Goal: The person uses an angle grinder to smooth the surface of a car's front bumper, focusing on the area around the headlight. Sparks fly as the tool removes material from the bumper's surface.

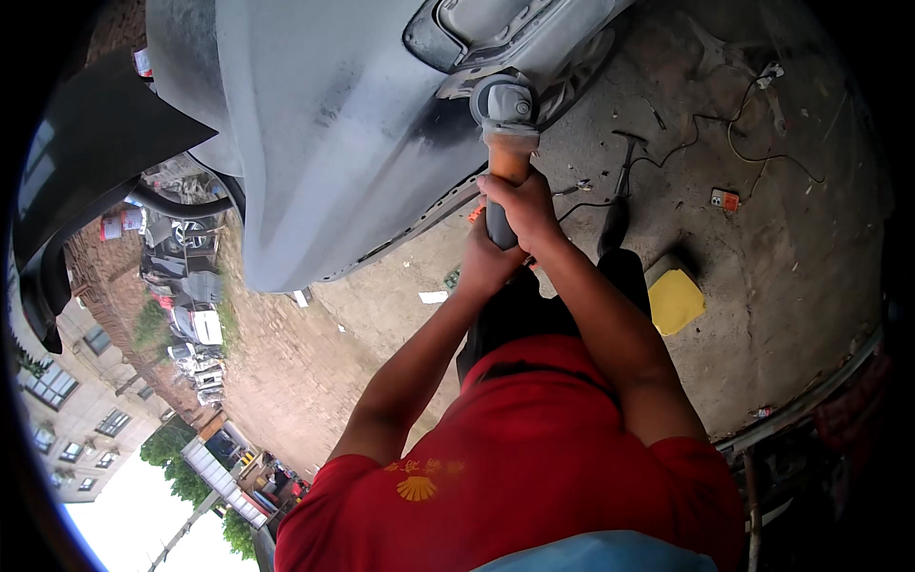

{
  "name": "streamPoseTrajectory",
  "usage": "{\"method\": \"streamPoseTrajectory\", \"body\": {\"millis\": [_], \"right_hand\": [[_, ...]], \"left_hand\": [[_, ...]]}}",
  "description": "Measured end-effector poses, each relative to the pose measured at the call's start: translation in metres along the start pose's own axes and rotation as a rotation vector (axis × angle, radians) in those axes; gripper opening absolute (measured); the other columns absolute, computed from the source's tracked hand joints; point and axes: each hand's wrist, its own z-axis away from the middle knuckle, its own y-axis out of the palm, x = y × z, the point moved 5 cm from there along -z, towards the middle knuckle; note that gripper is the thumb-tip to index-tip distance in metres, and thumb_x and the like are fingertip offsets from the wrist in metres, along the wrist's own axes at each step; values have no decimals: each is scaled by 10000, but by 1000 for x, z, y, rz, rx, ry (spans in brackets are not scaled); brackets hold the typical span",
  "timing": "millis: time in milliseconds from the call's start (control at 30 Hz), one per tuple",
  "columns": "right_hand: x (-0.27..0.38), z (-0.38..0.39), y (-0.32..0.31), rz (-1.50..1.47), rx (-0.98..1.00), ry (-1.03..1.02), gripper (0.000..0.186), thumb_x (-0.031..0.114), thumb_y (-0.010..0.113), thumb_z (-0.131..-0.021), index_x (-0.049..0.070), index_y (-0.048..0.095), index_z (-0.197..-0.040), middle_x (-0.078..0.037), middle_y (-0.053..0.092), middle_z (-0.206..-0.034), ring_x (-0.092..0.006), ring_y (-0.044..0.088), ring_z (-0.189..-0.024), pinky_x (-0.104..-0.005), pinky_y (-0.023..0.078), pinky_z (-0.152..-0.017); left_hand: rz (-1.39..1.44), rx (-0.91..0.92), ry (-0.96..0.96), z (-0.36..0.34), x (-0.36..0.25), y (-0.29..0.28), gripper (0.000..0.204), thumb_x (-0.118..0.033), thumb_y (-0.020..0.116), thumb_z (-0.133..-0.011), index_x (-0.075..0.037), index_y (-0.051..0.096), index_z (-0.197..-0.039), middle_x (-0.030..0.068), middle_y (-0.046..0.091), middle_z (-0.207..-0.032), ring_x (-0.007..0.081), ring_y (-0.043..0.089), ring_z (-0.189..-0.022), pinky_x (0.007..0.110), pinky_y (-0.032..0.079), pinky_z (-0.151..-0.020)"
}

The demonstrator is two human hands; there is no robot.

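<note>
Both my hands are closed round an angle grinder (509, 164) with an orange body and a dark grey rear handle. My right hand (526, 205) wraps the body just behind its head, thumb across the top. Lower down, my left hand (490, 259) grips the rear end of the tool. The grinder's round disc and guard lie against or very close to the lower edge of a grey car body panel (315, 124); contact itself cannot be made out. Pale sanded patches and a dark smudge mark the panel. Above the grinder is a recessed lamp opening (477, 24).
On the concrete floor to the right lie a hammer (626, 162), a long cord (701, 118), an orange-and-white box (724, 199) and a yellow-topped block (677, 302). A dark panel (105, 143) juts in at left. Scrap car parts (195, 315) stand beyond it.
</note>
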Motion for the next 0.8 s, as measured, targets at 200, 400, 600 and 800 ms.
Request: {"method": "streamPoseTrajectory", "body": {"millis": [200, 400, 600, 800], "right_hand": [[10, 14, 23, -55, 15, 54, 271, 226, 863, -934, 14, 723, -1030, -60, 741, -863, -166, 742, -787, -349, 590, -735], [1, 4, 24, 232, -69, -101, 516, 345, 894, -884, -50, 705, -1158, -155, 786, -993, -272, 772, -899, -424, 595, -832], [-6, 11, 24, 300, -129, -147, 500, 350, 894, -875, -37, 703, -1130, -166, 780, -994, -293, 769, -905, -425, 595, -837], [-13, 3, 34, 210, -171, -170, 289, 223, 874, -906, 6, 707, -998, -56, 743, -817, -158, 713, -735, -346, 569, -729]], "left_hand": [[-23, 27, 30, 18, -10, -27, 743, -355, 957, -798, 40, 634, -1339, 185, 783, -1161, 267, 776, -1053, 424, 606, -895], [41, 37, 21, 6, 4, -28, 758, -350, 970, -784, 38, 633, -1341, 160, 782, -1159, 244, 763, -1053, 423, 600, -904], [22, 24, 35, 7, 21, -26, 762, -346, 950, -785, 42, 605, -1344, 204, 781, -1157, 298, 781, -1037, 435, 608, -907], [-3, 38, 47, 3, 14, -38, 770, -342, 957, -780, 43, 610, -1348, 209, 793, -1145, 306, 788, -1057, 451, 607, -918]]}}
